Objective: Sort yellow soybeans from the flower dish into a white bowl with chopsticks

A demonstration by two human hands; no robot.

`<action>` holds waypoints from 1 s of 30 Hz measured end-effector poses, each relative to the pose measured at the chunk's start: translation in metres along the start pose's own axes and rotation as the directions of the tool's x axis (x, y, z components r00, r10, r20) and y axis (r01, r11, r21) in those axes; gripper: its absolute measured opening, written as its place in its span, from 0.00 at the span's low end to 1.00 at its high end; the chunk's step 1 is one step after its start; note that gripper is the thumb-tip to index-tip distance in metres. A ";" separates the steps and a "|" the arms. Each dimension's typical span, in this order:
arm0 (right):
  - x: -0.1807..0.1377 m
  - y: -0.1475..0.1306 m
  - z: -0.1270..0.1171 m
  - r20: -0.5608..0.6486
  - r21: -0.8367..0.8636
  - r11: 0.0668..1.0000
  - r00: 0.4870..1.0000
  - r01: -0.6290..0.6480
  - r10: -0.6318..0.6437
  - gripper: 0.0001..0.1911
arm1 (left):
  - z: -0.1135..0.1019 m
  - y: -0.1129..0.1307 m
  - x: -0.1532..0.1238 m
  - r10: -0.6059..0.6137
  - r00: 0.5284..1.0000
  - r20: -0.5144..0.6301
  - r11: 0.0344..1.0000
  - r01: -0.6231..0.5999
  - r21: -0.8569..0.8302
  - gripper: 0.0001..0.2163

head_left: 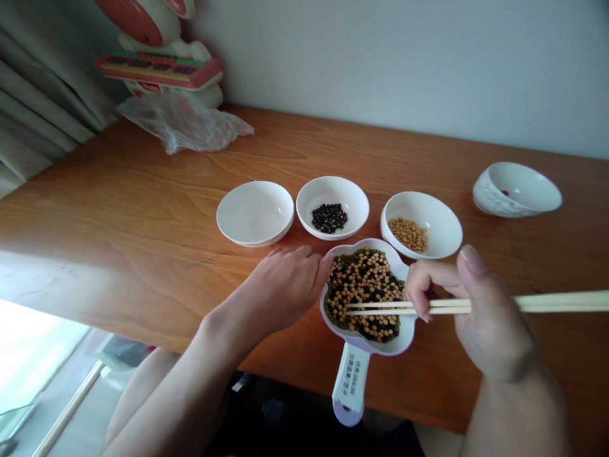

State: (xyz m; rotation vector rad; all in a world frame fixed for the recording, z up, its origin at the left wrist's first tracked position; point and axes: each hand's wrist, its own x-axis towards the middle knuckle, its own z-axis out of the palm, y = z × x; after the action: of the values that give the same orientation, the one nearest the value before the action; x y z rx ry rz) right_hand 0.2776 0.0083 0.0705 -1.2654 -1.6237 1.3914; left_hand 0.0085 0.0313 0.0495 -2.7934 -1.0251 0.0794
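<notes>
A pale lilac and white dish (408, 333) with a handle holds a mix of tan beans, black beans and small green beans. My left hand (290, 285) is closed at the dish's left rim, the thumb lying against the edge and the other fingers mostly hidden. In my right hand (490, 317) is a pair of light wooden chopsticks (537, 302), their tips down among the beans on the dish's left side. Behind the dish stand a white bowl (419, 212) with tan beans, another white bowl (349, 193) with black beans, and a bare white bowl (254, 212).
At the right back sits a patterned bowl (528, 187) with something small and dark red inside. A crumpled clear plastic bag (190, 124) lies before a toy animal with a keyboard (162, 70). The wooden table's (118, 190) front edge runs under the dish's handle.
</notes>
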 end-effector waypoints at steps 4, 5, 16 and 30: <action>0.001 0.001 0.002 -0.016 -0.035 0.998 0.999 0.049 -0.049 0.37 | 0.006 -0.001 0.001 -0.028 0.999 -0.039 0.997 0.025 -0.077 0.15; 0.000 0.001 0.002 -0.022 -0.037 0.998 0.998 0.051 -0.051 0.38 | 0.007 -0.002 0.001 -0.033 0.998 -0.046 0.995 0.028 -0.096 0.14; 0.001 0.000 0.003 -0.079 0.020 0.999 0.996 0.038 -0.036 0.39 | -0.002 0.001 -0.002 0.021 1.000 -0.017 0.998 -0.020 0.057 0.20; -0.003 0.003 0.002 0.013 -0.020 0.998 0.998 0.065 -0.065 0.39 | 0.000 0.000 -0.003 0.034 0.998 -0.056 0.997 -0.030 0.072 0.19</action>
State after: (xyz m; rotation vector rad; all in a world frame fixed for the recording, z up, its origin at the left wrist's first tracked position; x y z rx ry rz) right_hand 0.2777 0.0052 0.0678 -1.2073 -1.6766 1.3486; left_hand 0.0062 0.0291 0.0500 -2.7321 -0.9457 0.0382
